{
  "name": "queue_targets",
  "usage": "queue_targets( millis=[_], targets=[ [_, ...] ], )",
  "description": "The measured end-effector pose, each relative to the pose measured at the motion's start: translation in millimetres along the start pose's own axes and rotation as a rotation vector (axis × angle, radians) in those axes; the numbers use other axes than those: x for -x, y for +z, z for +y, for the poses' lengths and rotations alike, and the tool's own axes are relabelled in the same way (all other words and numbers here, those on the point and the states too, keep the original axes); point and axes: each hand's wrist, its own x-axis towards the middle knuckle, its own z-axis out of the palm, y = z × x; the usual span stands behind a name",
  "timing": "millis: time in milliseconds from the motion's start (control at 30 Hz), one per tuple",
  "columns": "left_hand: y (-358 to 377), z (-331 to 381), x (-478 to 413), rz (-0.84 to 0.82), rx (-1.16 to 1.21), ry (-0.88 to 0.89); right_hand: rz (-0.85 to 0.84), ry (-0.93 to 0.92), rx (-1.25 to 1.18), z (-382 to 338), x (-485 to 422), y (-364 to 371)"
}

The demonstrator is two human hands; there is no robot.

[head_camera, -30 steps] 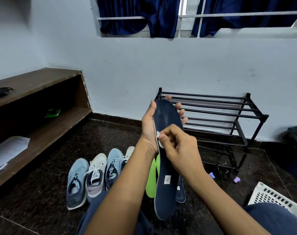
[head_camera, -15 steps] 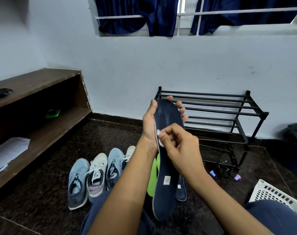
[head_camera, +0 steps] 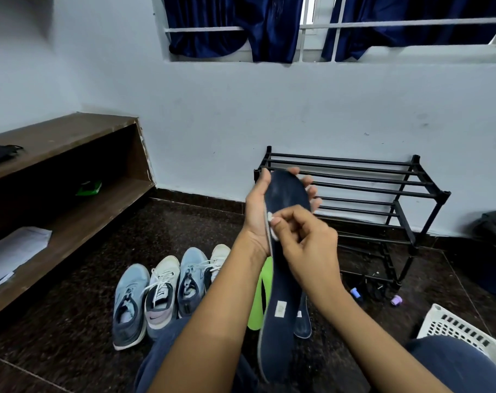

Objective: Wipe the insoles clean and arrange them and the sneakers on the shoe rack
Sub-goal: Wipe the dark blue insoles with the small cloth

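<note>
Left hand (head_camera: 256, 214) is up in front of the black metal-bar shoe rack (head_camera: 383, 188), palm cupping the back of a long navy-blue foam insole (head_camera: 287, 194). The thumb runs up its left edge and the fingertips peek round the toe end on the right, so it's clamped on that insole. The insole stands pretty much upright, toe up, heel hanging down between the knees.

Right hand (head_camera: 309, 248) comes in from the lower right with a bent wrist. Its fingers are curled tight, pinching a small white wad of wipe (head_camera: 271, 226) and pressing it against the insole's left edge about midway up.

On the dark speckled floor below, four sneakers in light blue and white (head_camera: 167, 293) sit side by side, toes toward the wall. A lime-green insole (head_camera: 258, 304) and a second navy insole (head_camera: 303, 321) lie just right of them, partly hidden behind the held one.
</note>
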Motion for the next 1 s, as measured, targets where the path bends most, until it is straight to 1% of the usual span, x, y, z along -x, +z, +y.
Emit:
queue_targets(
  millis=[67,133,200,267,367,433,500,567,667,733,800,867,933,1000],
  targets=[
    [-3.6,7.1,-1.1,-0.03,0.018,0.04,-0.039,-0.001,-0.006,-0.5,4.8,2.8],
    [-2.1,5.6,0.2,0.007,-0.001,0.038,-0.033,-0.036,0.034,1.5,0.2,1.9],
    [0.6,-3.5,1.0,0.047,-0.036,0.006,0.014,-0.071,0.114,5.1,-10.6,-2.1],
    [4.5,-13.1,2.8,0.053,-0.079,-0.036,0.083,-0.088,0.179,7.4,-21.5,-6.1],
    [7.6,-15.2,5.3,0.025,-0.088,-0.064,0.138,-0.077,0.157,6.7,-21.7,-6.5],
    [5.6,-9.1,4.4,0.013,-0.072,-0.034,0.089,-0.034,0.084,5.6,-12.5,-4.9],
    [-0.3,-0.7,1.4,0.029,-0.038,-0.003,-0.001,0.014,0.013,4.6,-2.0,-3.1],
    [-4.8,6.1,-0.9,0.023,-0.002,0.035,-0.06,0.019,-0.003,3.0,4.2,-1.4],
    [-0.9,3.1,0.4,0.049,0.007,0.059,-0.049,-0.054,0.075,5.6,-2.8,-3.5],
    [0.6,-6.5,1.9,0.064,-0.012,0.013,0.003,-0.092,0.157,12.3,-15.0,-7.4],
    [2.2,-13.0,3.7,0.053,-0.034,-0.033,0.074,-0.07,0.189,16.8,-23.3,-11.0],
    [4.2,-12.9,5.9,0.046,-0.048,-0.046,0.111,-0.023,0.147,15.1,-20.1,-10.2],
    [4.1,-7.5,5.6,0.054,-0.029,-0.032,0.066,0.007,0.091,10.8,-8.9,-6.4],
    [-0.3,1.3,4.1,0.068,-0.013,0.006,-0.025,0.052,0.028,7.6,2.1,-2.4]
  ],
)
